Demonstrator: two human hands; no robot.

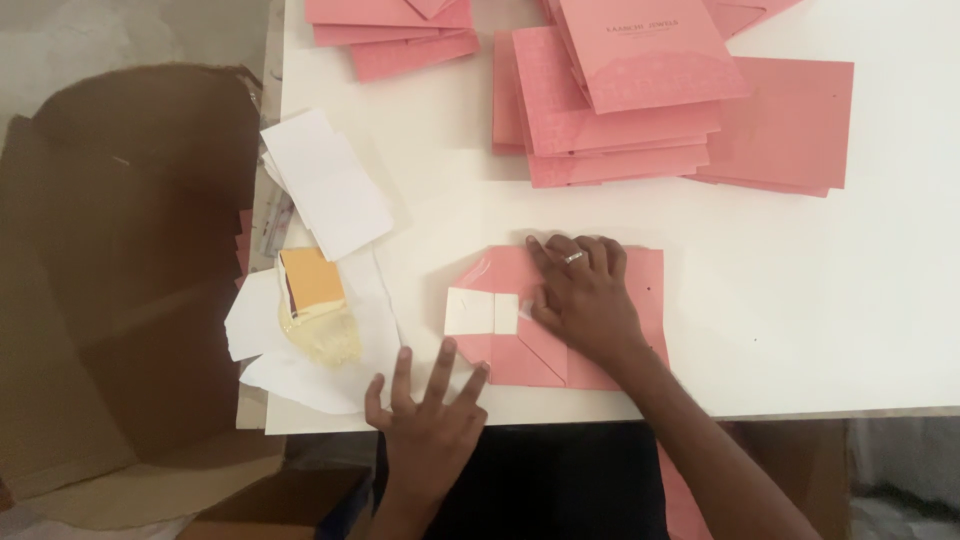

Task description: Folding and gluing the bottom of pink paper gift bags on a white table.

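A folded pink card piece [560, 320] lies flat near the front edge of the white worktop [860, 320], with a small cream paper patch [480, 311] on its left part. The right hand [585, 295] presses down on it, palm flat and fingers spread over its middle, so its grip is open and pinning rather than clasping. The left hand [430, 415] hovers at the front edge just left of the card, fingers splayed wide, holding nothing. The card looks light, thin and fairly stiff, likely to crease if bent; I would take it by an edge or corner. Stacks of pink cards [620, 110] sit toward the back edge, white paper sheets [325, 180] and an orange-topped block [312, 280] by the left edge.
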